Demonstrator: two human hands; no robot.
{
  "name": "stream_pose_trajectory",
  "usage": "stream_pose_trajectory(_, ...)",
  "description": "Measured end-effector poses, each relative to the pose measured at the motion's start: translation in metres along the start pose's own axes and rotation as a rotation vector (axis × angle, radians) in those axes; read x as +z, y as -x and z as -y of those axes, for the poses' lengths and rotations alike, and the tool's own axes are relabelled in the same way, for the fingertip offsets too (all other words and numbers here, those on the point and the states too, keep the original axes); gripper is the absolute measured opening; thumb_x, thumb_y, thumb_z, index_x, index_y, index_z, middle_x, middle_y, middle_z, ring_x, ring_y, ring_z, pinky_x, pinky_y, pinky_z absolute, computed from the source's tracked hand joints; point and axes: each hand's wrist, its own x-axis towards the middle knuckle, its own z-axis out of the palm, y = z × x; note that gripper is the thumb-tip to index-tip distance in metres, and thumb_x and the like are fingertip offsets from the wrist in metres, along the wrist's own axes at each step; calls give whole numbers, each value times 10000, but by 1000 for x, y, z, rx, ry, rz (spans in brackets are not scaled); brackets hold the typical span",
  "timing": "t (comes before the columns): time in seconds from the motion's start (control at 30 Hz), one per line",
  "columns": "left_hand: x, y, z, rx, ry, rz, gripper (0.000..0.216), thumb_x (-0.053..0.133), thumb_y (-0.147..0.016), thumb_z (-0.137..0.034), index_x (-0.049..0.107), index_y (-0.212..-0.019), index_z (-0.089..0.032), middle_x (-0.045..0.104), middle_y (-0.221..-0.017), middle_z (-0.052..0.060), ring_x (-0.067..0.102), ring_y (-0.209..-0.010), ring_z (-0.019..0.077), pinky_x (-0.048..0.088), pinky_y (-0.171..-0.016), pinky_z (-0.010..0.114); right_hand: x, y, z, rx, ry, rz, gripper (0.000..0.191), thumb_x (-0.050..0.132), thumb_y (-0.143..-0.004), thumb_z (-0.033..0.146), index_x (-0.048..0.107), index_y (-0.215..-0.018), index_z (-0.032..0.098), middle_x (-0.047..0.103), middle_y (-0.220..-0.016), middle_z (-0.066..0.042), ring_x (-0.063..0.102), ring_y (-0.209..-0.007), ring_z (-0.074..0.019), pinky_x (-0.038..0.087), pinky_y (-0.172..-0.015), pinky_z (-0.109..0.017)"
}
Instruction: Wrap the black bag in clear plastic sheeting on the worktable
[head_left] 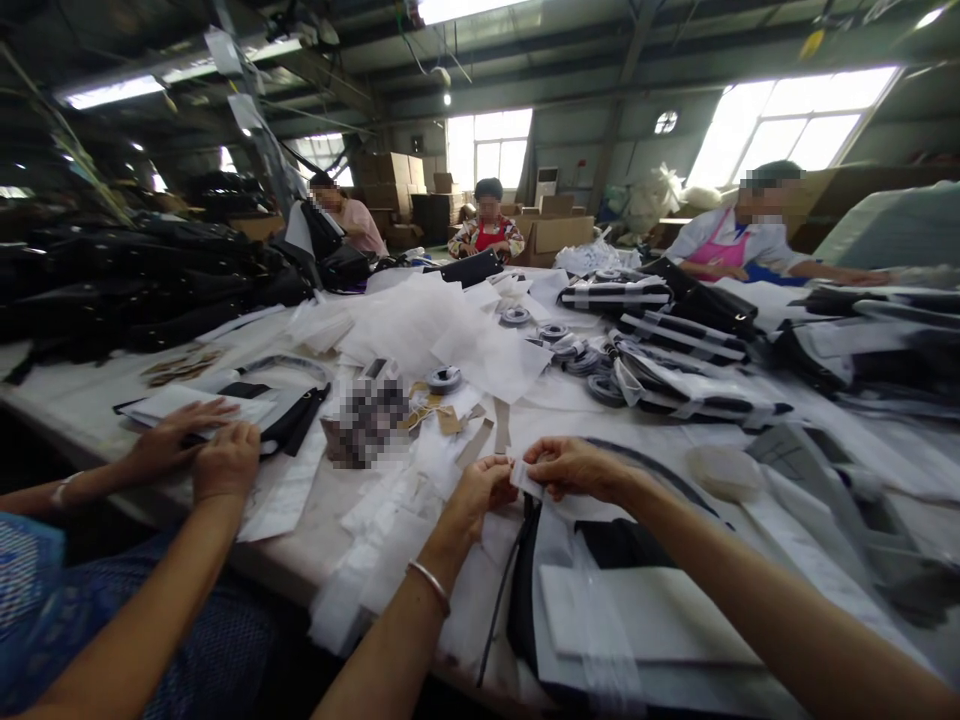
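The long white table (90,400) fills the view, and a black bag (600,600) wrapped partly in white paper lies on it at 6 o'clock, directly under the person's forearms. The left hand (480,495) and the right hand (574,467) meet just above this bag, near the centre of the picture. Both are closed in a pinch, thumb against fingers, on one small white paper strip (525,480) that spans between them; the left hand grips its left end and the right hand its right end. The strip is therefore between the two hands, touching both, and above the top edge of the bag. At 9 o'clock, a co-worker's two hands (199,450) press on another flat black bag. At 12 o'clock from the strip lie loose white tissue sheets (435,330), and at 1 o'clock several tape rolls (570,355). Nothing covers the strip.
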Motion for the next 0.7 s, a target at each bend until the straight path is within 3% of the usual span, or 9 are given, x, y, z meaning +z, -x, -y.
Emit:
stream_pose_trajectory(0.13,1,-1,-1,67,-87,-40,322,699,-696,-386,702,-887,-127,618,-677,10,559,-588,119,474,-610,251,7,-8,4,37,145,44,358,855,-573,186,663,-874,159,619,-525,57,518,-408,-81,379,-374,-173)
stream_pose_trajectory(0.3,7,8,-4,279,-281,-93,99,708,-690,-218,758,-765,-175,640,-806,23,582,-827,166,446,-794,265,17,-16,7,68,241,27,129,782,-616,106,669,-663,148,587,-439,46,509,-397,-76,384,-365,-156)
stream_pose_trajectory(0.47,8,15,-6,518,-616,-153,165,619,-768,-171,765,-834,-207,627,-817,18,552,-699,134,447,-695,264,20,-9,4,106,222,-85,157,785,-687,163,630,-662,171,605,-467,38,571,-439,-101,495,-433,-191)
stream_pose_trajectory(0.53,6,15,-6,510,-643,-148,161,595,-797,-191,743,-861,-190,645,-811,20,556,-633,118,457,-633,253,21,-5,3,114,209,-124,172,785,-708,184,617,-670,175,612,-481,33,590,-452,-108,506,-440,-194)
stream_pose_trajectory(0.7,4,14,-6,310,-486,-59,230,611,-799,-288,657,-983,-157,581,-687,-28,561,-493,105,424,-430,208,21,3,3,96,196,-171,179,763,-733,203,596,-676,176,615,-494,27,613,-482,-114,516,-457,-194)
